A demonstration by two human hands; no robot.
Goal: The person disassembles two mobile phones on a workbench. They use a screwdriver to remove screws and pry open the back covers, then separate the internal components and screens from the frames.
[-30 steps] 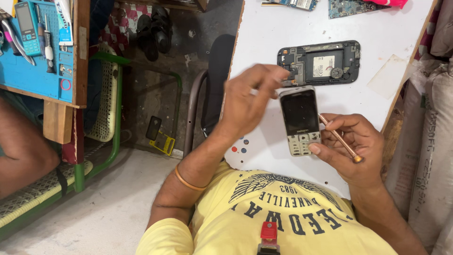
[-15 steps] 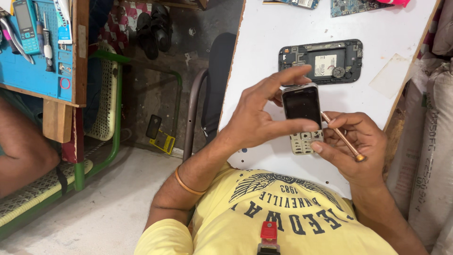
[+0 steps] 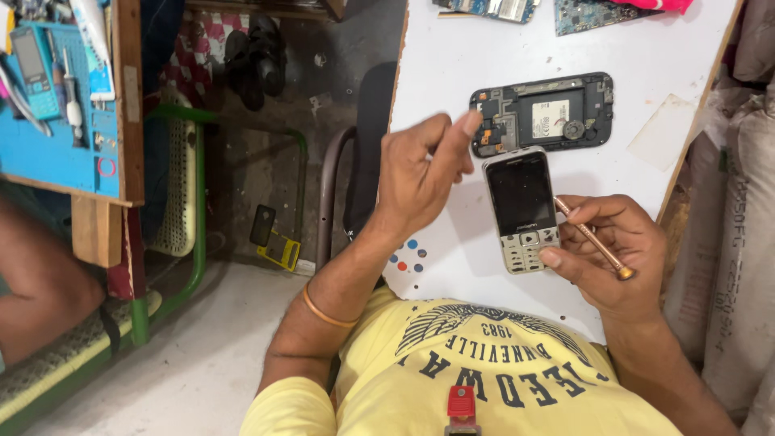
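The left hand (image 3: 420,173) has lifted off the keypad phone (image 3: 523,211), fingers loosely open, leaving it held in the right hand (image 3: 609,254), whose grip also pinches a copper screwdriver (image 3: 593,239).

two circuit boards (image 3: 492,8) at the worktop's (image 3: 452,64) far end cut off by top edge. right hand (image 3: 609,250) covers the keypad phone's (image 3: 523,208) right edge. small parts in open phone shell (image 3: 542,113) too small to tell. tools on blue board (image 3: 56,97) cut off at left.

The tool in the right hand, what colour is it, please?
The slim tool is copper-brown, seen in the head view.
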